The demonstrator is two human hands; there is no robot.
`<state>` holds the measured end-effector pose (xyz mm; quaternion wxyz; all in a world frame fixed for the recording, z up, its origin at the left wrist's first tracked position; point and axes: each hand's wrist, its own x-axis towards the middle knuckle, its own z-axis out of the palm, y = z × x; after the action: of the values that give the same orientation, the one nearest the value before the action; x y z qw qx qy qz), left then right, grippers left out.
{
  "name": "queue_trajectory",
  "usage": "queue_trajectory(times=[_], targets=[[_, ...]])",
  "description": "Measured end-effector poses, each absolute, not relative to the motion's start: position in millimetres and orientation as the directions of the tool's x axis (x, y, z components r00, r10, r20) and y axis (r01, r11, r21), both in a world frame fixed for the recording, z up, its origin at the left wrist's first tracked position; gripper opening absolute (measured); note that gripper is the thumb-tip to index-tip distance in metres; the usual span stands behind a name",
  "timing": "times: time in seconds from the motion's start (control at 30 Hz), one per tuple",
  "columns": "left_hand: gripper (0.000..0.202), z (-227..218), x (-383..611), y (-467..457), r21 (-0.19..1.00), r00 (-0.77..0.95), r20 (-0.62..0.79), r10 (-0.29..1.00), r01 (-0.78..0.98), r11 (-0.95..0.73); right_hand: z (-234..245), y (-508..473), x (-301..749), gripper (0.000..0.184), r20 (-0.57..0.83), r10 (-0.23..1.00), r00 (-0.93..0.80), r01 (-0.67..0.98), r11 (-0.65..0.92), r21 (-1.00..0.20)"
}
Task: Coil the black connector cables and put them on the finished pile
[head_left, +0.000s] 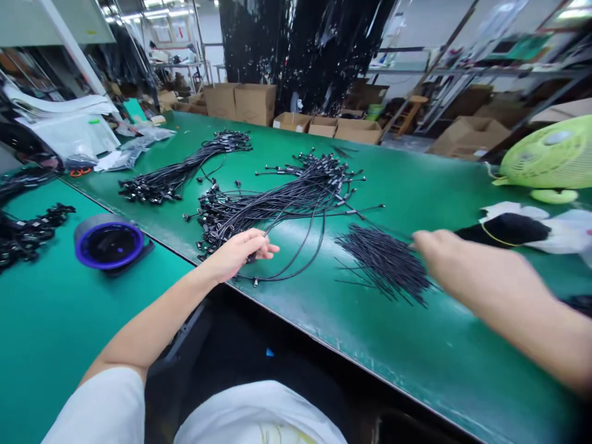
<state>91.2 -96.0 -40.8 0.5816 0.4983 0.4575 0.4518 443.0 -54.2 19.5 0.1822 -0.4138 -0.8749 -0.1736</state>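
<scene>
Cables [282,200] lay on the table [462,351] by the left hand [245,248], black strands [383,259] between it and the right hand [456,259] — probably for easy reach — the left fingers half-curled, grip unclear, the right ones too blurred to tell.
</scene>
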Motion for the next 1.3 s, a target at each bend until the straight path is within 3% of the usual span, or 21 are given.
queue_trajectory(times=[0.13, 0.23, 0.37, 0.43, 0.53, 0.63, 0.73, 0.8, 0.87, 0.93, 1.0, 1.07, 1.13, 1.23, 1.3], targets=[[0.024, -54.2, 124.9, -102.2, 0.984, 0.174, 0.106, 0.979, 0.122, -0.128, -7.7, -106.3, 414.7, 0.042, 0.287, 0.666, -0.688, 0.718, 0.684, 0.132], [0.012, -64.2, 147.9, -113.3, 0.896, 0.315, 0.215, 0.924, 0.312, -0.315, -13.3, -124.5, 400.1, 0.034, 0.223, 0.614, -0.757, 0.645, 0.757, 0.106], [0.021, -63.9, 163.9, -134.2, 0.829, 0.486, 0.039, 0.873, 0.472, -0.3, -2.9, -109.0, 396.5, 0.032, 0.305, 0.649, -0.697, 0.696, 0.714, 0.071], [0.023, -57.3, 159.2, -140.8, 0.895, 0.531, -0.078, 0.844, 0.41, -0.175, -0.3, -89.8, 407.0, 0.035, 0.322, 0.686, -0.653, 0.734, 0.677, 0.046], [0.027, -45.1, 137.2, -143.1, 0.989, 0.603, -0.138, 0.785, 0.047, 0.137, -10.6, -64.1, 435.7, 0.035, 0.316, 0.701, -0.639, 0.72, 0.69, -0.076], [0.024, -34.9, 109.6, -139.5, 0.889, 0.437, -0.088, 0.895, -0.371, 0.269, -33.8, -55.3, 465.8, 0.03, 0.376, 0.726, -0.575, 0.691, 0.678, -0.252], [0.027, -28.7, 90.9, -132.8, 0.785, 0.195, -0.132, 0.972, -0.578, 0.223, -55.4, -63.5, 482.2, 0.024, 0.416, 0.751, -0.513, 0.683, 0.65, -0.332], [0.03, -28.8, 88.1, -127.3, 0.761, 0.112, -0.129, 0.985, -0.626, 0.171, -64.4, -75.5, 481.4, 0.023, 0.444, 0.745, -0.497, 0.689, 0.65, -0.32], [0.032, -33.7, 95.0, -121.9, 0.797, 0.093, -0.091, 0.991, -0.59, 0.129, -68.5, -92.1, 469.9, 0.023, 0.497, 0.701, -0.512, 0.715, 0.668, -0.205], [0.034, -43.5, 111.7, -118.4, 0.897, 0.095, -0.043, 0.995, -0.434, 0.08, -68.0, -112.2, 449.1, 0.02, 0.509, 0.616, -0.602, 0.696, 0.717, -0.044], [0.033, -55.8, 134.6, -118.7, 0.987, 0.118, 0.035, 0.992, -0.16, -0.015, -63.2, -131.0, 423.8, 0.022, 0.435, 0.518, -0.737, 0.585, 0.811, 0.025], [0.033, -66.6, 156.3, -123.6, 0.983, 0.24, 0.117, 0.964, 0.11, -0.147, -55.5, -141.4, 401.3, 0.027, 0.369, 0.446, -0.815, 0.465, 0.884, -0.042], [0.032, -73.1, 170.4, -130.5, 0.937, 0.424, 0.123, 0.897, 0.248, -0.246, -48.6, -139.7, 387.9, 0.026, 0.393, 0.474, -0.788, 0.448, 0.879, -0.164], [0.03, -74.7, 176.2, -136.6, 0.962, 0.552, 0.049, 0.833, 0.197, -0.187, -48.8, -122.8, 382.7, 0.018, 0.47, 0.651, -0.597, 0.488, 0.759, -0.431], [0.031, -73.2, 176.5, -135.8, 0.998, 0.515, 0.047, 0.856, 0.007, -0.06, -58.3, -112.2, 379.3, 0.018, 0.504, 0.773, -0.385, 0.448, 0.634, -0.631]])
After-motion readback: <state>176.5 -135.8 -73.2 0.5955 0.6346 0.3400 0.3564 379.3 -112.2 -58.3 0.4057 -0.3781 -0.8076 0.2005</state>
